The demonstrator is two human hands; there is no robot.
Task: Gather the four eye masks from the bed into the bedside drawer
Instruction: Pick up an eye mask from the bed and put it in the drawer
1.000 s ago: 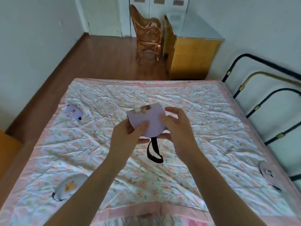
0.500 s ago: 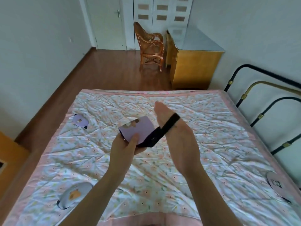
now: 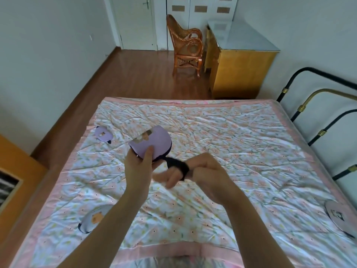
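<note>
My left hand (image 3: 138,167) holds a folded lilac eye mask (image 3: 152,141) above the middle of the bed (image 3: 241,136). Its black strap (image 3: 176,164) runs to my right hand (image 3: 197,173) and loops around that hand's fingers. A second lilac eye mask (image 3: 103,134) lies near the bed's left edge. A white eye mask with an orange figure (image 3: 92,219) lies at the near left, partly behind my left forearm. A grey eye mask (image 3: 337,214) lies at the bed's right edge. A wooden bedside cabinet (image 3: 11,182) shows at the far left; I cannot see its drawer clearly.
A black and brass metal headboard (image 3: 320,132) rises at the right. Beyond the bed stand a rattan chair (image 3: 186,47) and a yellow wooden cabinet (image 3: 239,64) on the wooden floor (image 3: 139,74). White doors close the far wall.
The right hand has left the mask's edge, caught the black strap and turned down with the strap wound around its fingers. The left hand kept the mask and tilted it. The view rose.
</note>
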